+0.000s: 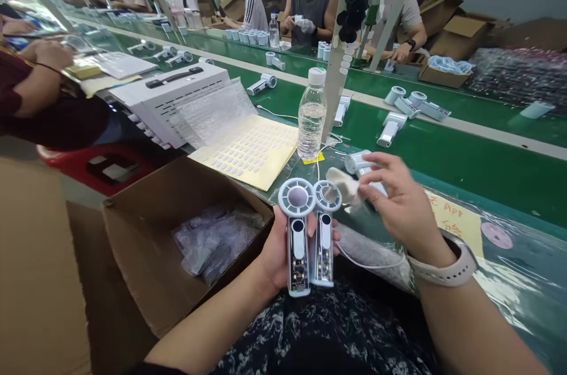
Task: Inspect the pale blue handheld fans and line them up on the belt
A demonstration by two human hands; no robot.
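Note:
Two light-blue handheld fans are in my left hand (275,254), side by side and upright. The nearer fan (299,245) has a round ringed head and a clear handle showing a circuit board; the second fan (325,245) stands just to its right, partly overlapped. My right hand (398,201), with a watch on its wrist, has thumb and fingertips closed at the edge of a wadded white cloth (342,183), slightly blurred. Behind those fingers another light-blue fan (355,161) lies on the bench, its handle partly hidden.
A water bottle (311,118) stands beside a yellow label sheet (252,153). At left are an open carton (146,263) holding clear plastic bags and a white machine (177,94). More fans (392,127) lie on the green belt (487,133). Several co-workers sit across it.

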